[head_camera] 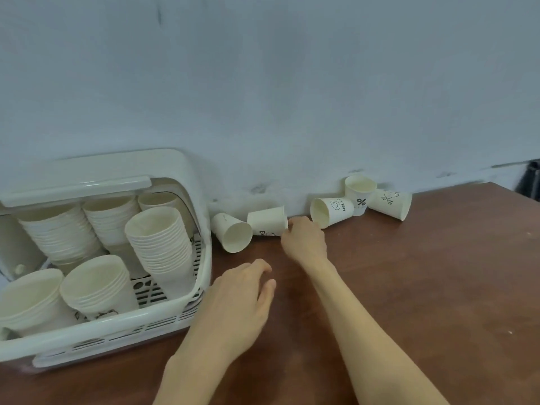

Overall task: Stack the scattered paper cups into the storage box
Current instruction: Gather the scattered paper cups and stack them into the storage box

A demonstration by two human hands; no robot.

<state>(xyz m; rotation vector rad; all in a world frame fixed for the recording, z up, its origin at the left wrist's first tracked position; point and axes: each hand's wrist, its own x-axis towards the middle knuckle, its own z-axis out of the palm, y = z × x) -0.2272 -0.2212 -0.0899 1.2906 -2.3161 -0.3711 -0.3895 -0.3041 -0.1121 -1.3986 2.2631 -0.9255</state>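
Observation:
Several white paper cups lie scattered along the wall on the brown table. One cup lies on its side beside the box, mouth toward me. Another cup lies just right of it, and my right hand touches its rim with curled fingers. Further right are a "HELLO" cup on its side, an upright "%" cup and a tipped printed cup. My left hand hovers over the table, fingers relaxed and holding nothing. The white storage box at the left holds several cup stacks.
The box's lid is raised at the back, against the pale wall. The brown table runs to the right, where its far edge shows. A dark object sits beyond that corner.

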